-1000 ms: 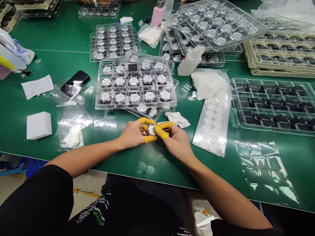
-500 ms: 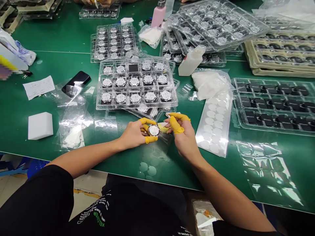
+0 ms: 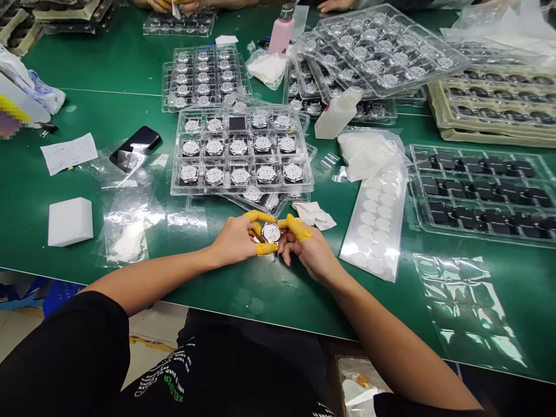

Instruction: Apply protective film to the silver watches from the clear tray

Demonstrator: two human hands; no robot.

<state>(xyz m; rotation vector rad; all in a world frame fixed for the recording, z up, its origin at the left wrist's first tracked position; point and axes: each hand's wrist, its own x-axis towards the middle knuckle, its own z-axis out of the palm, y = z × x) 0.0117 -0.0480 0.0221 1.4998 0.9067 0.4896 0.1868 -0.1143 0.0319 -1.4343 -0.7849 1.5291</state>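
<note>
Between my two hands, close to the table's front edge, is a round silver watch case [image 3: 271, 233] with its printed back turned up. My left hand [image 3: 237, 236], in yellow finger cots, grips it from the left with thumb and fingers around the rim. From the right, my right hand [image 3: 310, 244] has its cotted fingers closed at the opposite rim; some fingertips are hidden. A crumpled white wipe [image 3: 313, 215] lies just beyond my right hand. Behind my hands, a clear tray [image 3: 176, 190] carries several similar watch cases, with one pocket holding only a black square.
At right are a sheet of round white stickers [image 3: 373, 231], a tray of black pieces [image 3: 482, 226] and a clear film sheet [image 3: 473, 313]. A white bottle [image 3: 337, 114] stands behind. Left lie a white foam block [image 3: 70, 222] and a phone [image 3: 136, 143]. Another person's hands [image 3: 178, 7] work opposite.
My right hand has let go of the white wipe, now lying on the table, and moved left and slightly down onto the watch case. My left hand keeps its grip.
</note>
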